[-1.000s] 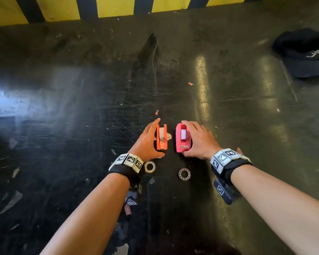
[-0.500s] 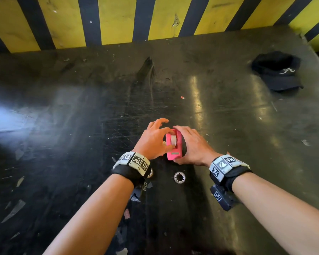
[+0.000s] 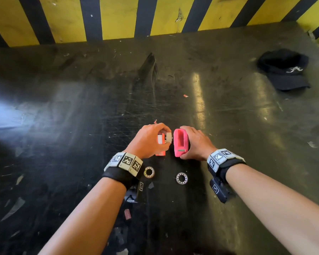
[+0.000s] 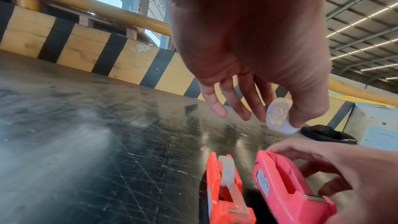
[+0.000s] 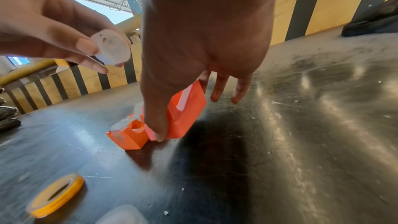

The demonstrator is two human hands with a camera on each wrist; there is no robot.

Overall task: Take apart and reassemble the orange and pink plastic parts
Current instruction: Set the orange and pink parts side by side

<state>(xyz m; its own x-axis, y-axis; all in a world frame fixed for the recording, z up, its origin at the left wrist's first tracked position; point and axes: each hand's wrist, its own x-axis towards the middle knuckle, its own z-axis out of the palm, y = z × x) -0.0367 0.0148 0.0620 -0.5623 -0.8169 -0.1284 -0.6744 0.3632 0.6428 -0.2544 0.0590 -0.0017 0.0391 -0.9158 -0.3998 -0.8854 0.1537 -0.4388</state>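
The pink plastic part stands on the dark table with its slot empty. My right hand grips it from the right side, thumb at its near end. Just to its left stands the orange part, with a white roll sitting in its slot. My left hand hovers above the orange part and pinches a white round core between thumb and fingertip. The left wrist view shows that core held in the air, clear of both parts.
Two small tape rings lie on the table just in front of my wrists. A black cap sits at the back right. A yellow and black striped wall borders the far edge. Scraps litter the left side.
My left hand reached across to the pink part and came away with its white core; the pink slot now stands empty. The right hand kept hold of the pink part.
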